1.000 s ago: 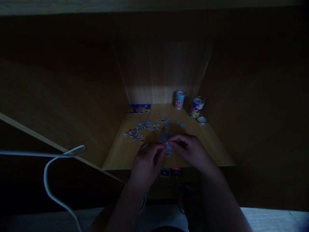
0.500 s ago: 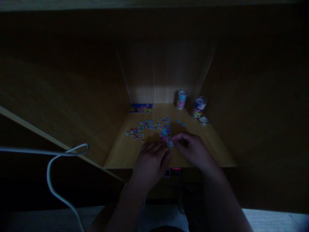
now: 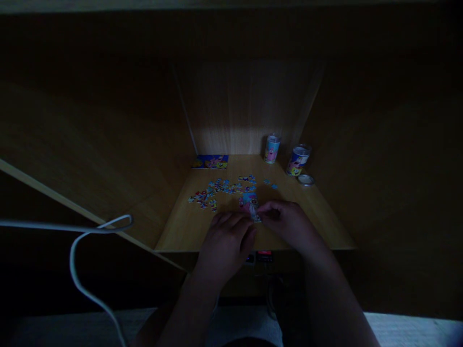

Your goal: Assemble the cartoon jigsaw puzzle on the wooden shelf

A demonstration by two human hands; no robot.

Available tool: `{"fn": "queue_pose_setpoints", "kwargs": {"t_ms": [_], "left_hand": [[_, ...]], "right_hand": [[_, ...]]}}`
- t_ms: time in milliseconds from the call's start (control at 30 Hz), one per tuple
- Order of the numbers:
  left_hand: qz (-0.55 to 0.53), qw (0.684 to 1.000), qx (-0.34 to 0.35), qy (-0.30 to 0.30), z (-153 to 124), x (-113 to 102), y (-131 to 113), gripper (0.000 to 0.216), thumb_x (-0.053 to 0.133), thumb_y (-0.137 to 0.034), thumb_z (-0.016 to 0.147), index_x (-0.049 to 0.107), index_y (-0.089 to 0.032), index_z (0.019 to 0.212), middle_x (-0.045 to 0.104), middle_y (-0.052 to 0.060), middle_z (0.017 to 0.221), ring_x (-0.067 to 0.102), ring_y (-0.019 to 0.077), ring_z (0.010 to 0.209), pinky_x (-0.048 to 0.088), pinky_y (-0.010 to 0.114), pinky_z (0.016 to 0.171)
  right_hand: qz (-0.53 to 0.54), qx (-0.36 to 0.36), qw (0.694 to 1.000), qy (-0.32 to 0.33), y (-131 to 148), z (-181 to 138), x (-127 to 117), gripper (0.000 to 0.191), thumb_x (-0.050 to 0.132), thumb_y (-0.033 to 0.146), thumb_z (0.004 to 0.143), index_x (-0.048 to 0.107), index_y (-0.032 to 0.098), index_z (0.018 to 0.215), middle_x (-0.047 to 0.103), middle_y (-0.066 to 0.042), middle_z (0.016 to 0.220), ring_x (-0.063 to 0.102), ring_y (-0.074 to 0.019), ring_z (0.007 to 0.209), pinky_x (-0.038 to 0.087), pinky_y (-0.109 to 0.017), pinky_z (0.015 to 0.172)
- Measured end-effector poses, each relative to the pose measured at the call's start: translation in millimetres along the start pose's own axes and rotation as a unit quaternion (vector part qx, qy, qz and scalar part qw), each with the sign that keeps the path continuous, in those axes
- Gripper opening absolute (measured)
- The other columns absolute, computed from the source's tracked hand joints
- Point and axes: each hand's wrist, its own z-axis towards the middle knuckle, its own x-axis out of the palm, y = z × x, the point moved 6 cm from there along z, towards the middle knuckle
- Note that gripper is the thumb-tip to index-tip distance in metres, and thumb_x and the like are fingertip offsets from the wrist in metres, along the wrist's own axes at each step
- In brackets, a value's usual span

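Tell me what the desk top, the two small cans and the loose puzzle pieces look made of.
Desk top: matte wood-grain board, laminate or veneer, judging by streaky grain. Left can and right can: printed cartoon wrap; likely tin, given the silvery lid alongside, though card is possible. Puzzle pieces: thin printed cardboard, probably; flat, colourful.

Very dim, underexposed pic; faint light on desk [image 3: 318,212] centre only, edges black, wide-angle warp.
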Motion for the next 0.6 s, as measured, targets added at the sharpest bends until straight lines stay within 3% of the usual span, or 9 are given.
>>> {"fn": "queue_pose_setpoints", "kwargs": {"t_ms": [200, 600], "left_hand": [[-0.007, 1.0, -0.001, 0.003, 0.4, -0.1, -0.9, 0.012, 0.067, -0.021, 0.109, 0.075, -0.024, 0.117, 0.082, 0.008, 0.12, 0.075, 0.0305, 0.115, 0.058, 0.057, 0.106], [-0.009, 1.0, 0.007, 0.005, 0.0, 1.4, -1.3, 0.014, 0.069, -0.02, 0.107, 0.075, -0.024, 0.119, 0.082, 0.007, 0.123, 0.075, 0.0305, 0.116, 0.058, 0.057, 0.106]], "right_hand": [[-0.072, -0.04, 0.996, -0.019, 4.1, 1.3, -0.6, 0.015, 0.074, 0.013, 0.092, 0.081, 0.026, 0.095, 0.085, -0.002, 0.099, 0.079, -0.0204, 0.09, 0.057, -0.032, 0.082], [-0.089, -0.047, 0.995, 0.002, 12.4, 0.0, 2.4, 0.015, 0.072, 0.011, 0.094, 0.078, 0.026, 0.096, 0.082, -0.001, 0.098, 0.077, -0.0196, 0.09, 0.054, -0.032, 0.081]]}}
